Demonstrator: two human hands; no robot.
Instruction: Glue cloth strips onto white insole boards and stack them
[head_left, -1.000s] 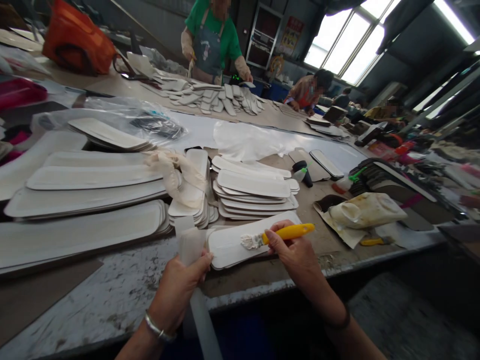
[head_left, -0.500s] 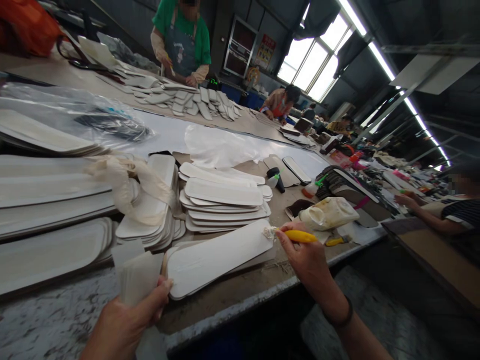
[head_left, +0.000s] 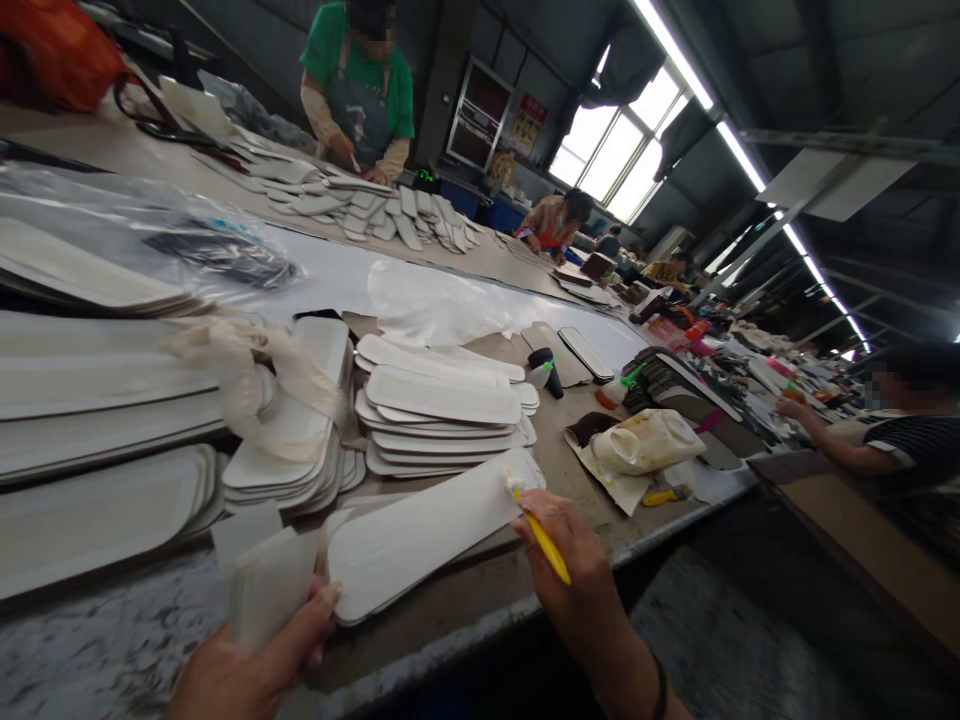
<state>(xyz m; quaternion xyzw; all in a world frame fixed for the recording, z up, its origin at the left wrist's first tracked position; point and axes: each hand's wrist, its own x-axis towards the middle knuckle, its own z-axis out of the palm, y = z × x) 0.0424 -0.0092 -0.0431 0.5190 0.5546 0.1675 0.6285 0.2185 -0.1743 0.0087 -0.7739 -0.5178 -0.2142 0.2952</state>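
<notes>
My right hand is closed around a brush with a yellow handle. Its whitish bristles touch the far right end of a long white panel with rounded corners, which lies on a few similar pieces near the table's front edge. My left hand grips a small stack of thin whitish sheets, its thumb beside the panel's left end. Behind the panel, a pile of white rounded panels is stacked flat.
More panel stacks fill the left, with crumpled cream gloves on top. A stained plastic jug lies to the right, near a second yellow brush. Across the table a person in green handles pieces.
My right hand has moved left and toward me with the brush, whose bristles now sit further in on the panel. The handle has turned to point down toward me. My left hand keeps its grip.
</notes>
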